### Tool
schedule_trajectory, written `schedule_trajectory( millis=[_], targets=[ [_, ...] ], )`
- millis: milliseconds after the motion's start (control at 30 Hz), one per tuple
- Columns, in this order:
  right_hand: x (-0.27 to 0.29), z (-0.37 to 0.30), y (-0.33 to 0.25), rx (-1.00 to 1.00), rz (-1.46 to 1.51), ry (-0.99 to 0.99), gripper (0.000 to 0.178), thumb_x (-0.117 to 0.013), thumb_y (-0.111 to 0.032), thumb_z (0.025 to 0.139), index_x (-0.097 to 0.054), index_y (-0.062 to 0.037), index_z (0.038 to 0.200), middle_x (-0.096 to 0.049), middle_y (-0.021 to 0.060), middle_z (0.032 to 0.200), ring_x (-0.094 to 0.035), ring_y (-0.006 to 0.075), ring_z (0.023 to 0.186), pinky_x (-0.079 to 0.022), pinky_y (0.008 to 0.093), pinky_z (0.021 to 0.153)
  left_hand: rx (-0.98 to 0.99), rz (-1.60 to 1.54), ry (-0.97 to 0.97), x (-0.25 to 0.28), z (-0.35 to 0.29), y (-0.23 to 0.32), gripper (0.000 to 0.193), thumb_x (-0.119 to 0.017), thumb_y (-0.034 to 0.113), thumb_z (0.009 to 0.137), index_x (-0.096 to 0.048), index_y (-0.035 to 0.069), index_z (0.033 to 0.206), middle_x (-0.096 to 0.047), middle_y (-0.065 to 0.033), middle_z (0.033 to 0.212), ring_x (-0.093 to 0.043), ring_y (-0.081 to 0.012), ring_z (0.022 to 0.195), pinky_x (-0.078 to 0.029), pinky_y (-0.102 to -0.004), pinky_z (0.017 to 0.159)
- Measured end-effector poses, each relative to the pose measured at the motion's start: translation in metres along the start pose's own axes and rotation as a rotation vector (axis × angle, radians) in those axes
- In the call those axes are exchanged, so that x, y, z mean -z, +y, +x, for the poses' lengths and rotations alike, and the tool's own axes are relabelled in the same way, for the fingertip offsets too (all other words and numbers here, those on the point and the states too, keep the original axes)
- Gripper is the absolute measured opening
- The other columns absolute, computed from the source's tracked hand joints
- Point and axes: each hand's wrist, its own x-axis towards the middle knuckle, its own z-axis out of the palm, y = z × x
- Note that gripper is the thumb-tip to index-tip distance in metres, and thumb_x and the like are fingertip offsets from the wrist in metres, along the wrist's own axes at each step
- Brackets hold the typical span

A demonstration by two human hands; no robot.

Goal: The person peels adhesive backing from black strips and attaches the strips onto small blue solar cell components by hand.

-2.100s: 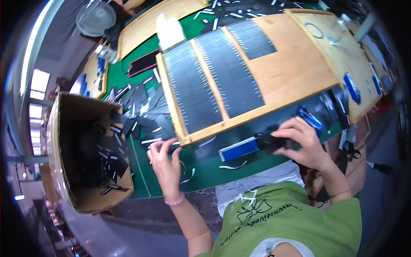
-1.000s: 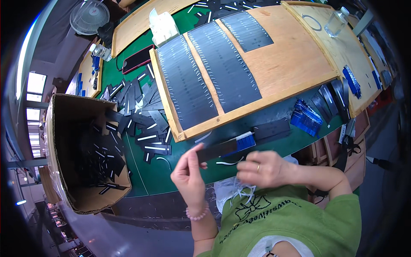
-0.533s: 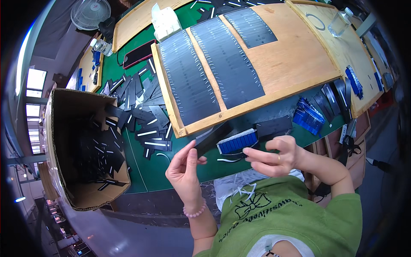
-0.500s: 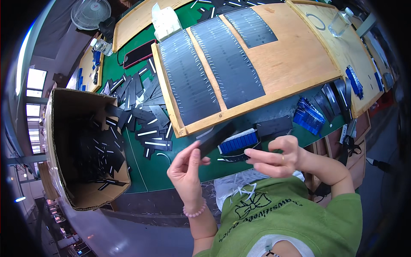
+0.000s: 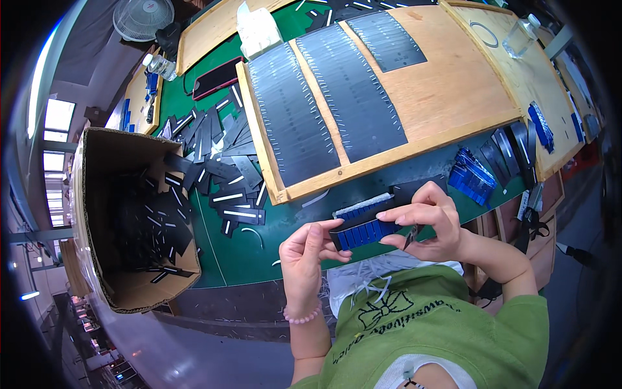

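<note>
A flat black strip (image 5: 359,223) spans the space between my two hands, low over the green table. A row of blue segments (image 5: 366,235) shows along its near side; I cannot tell whether it is joined to the strip. My left hand (image 5: 304,255) pinches the strip's left end between thumb and fingers. At the other end, my right hand (image 5: 429,223) grips with fingers above and thumb below; a small dark piece shows between them. Just behind the strip lies a blue segmented block (image 5: 355,211) with a whitish top edge, partly covered.
Ahead stands a wooden-framed board (image 5: 453,84) bearing rows of black strips. Loose black strips (image 5: 227,172) are heaped left of it, beside an open cardboard box (image 5: 97,214) holding more. Blue segmented pieces (image 5: 472,178) lie at right. A phone (image 5: 217,79) rests farther back.
My left hand has brought the black strip right and level from a tilt. My right hand has closed on its other end. The row of blue segments now shows clearly below it.
</note>
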Motion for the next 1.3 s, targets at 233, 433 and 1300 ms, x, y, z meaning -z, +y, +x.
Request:
schedule_trajectory(
  millis=[233,433,1300],
  targets=[
    [0.0001,-0.0010,-0.0011,-0.017,0.007,0.009,0.045,-0.081,-0.012,0.064,-0.052,-0.0087,0.098,-0.070,0.0018,0.092,-0.045,0.0154,0.061,-0.040,0.0245,0.054,0.018,-0.008,-0.025,-0.0028,0.0011,-0.0026,0.033,-0.049,0.022,0.096,-0.061,-0.009,0.100,-0.058,-0.0054,0.063,-0.064,-0.0141,0.055,-0.052,-0.0207,0.053],
    [0.0022,-0.0002,-0.0025,-0.015,0.009,0.012,0.044,-0.081,-0.012,0.064,-0.052,-0.0086,0.098,-0.070,0.0021,0.091,-0.045,0.0155,0.061,-0.040,0.0247,0.054,0.024,-0.057,0.005,-0.0027,0.0000,-0.0032,0.032,-0.050,0.021,0.095,-0.061,-0.009,0.100,-0.058,-0.0056,0.062,-0.063,-0.0134,0.055,-0.051,-0.0201,0.053],
    [0.0055,-0.0006,0.0000,-0.049,0.081,-0.034,0.049,-0.083,-0.017,0.064,-0.049,-0.0094,0.098,-0.070,0.0028,0.095,-0.040,0.0148,0.064,-0.037,0.0246,0.057,0.109,-0.164,-0.049,-0.0053,0.0031,-0.0076,0.015,-0.060,0.005,0.087,-0.061,-0.007,0.096,-0.063,-0.0095,0.070,-0.061,-0.0130,0.052,-0.051,-0.0206,0.050]
  ],
)
